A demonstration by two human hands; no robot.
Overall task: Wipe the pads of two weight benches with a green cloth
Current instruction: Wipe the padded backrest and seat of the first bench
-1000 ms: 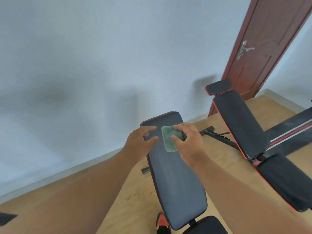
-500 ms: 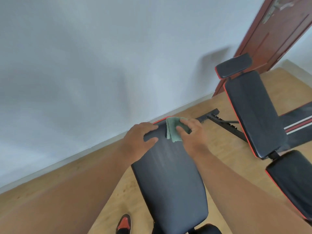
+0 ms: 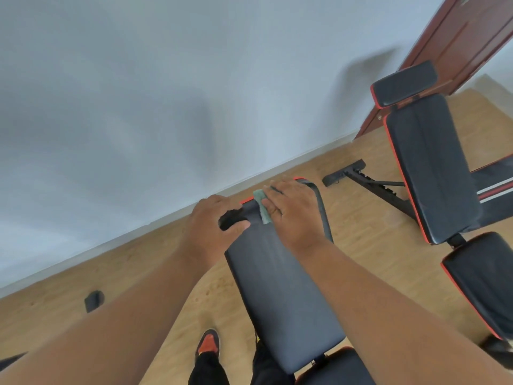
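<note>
we think we are only part way through the job. our right hand (image 3: 294,209) lies flat with its fingers spread on the green cloth (image 3: 262,207) and presses it onto the top end of the near bench pad (image 3: 280,279). our left hand (image 3: 213,226) curls around the top left corner of that same pad and holds it. so the cloth is at the far end of the near pad, right by its red edge, and most of it hides under our right hand. only a thin strip of it peeks out by our thumb. it looks soft, pale green and folded small. the near pad is long, black and smooth, with a thin red line along its edge. we see faint streaks running down it, and we guess they come from wiping, but we cannot be sure. the small seat pad (image 3: 336,368) below it shows only a little at the bottom of the view, and we cannot tell if it is clean. the second bench (image 3: 433,168) stands well apart on our right, by the brown door (image 3: 466,37). nothing touches its black pads, so we judge that this whole bench is still left to wipe. we think the near pad needs more strokes too.
</note>
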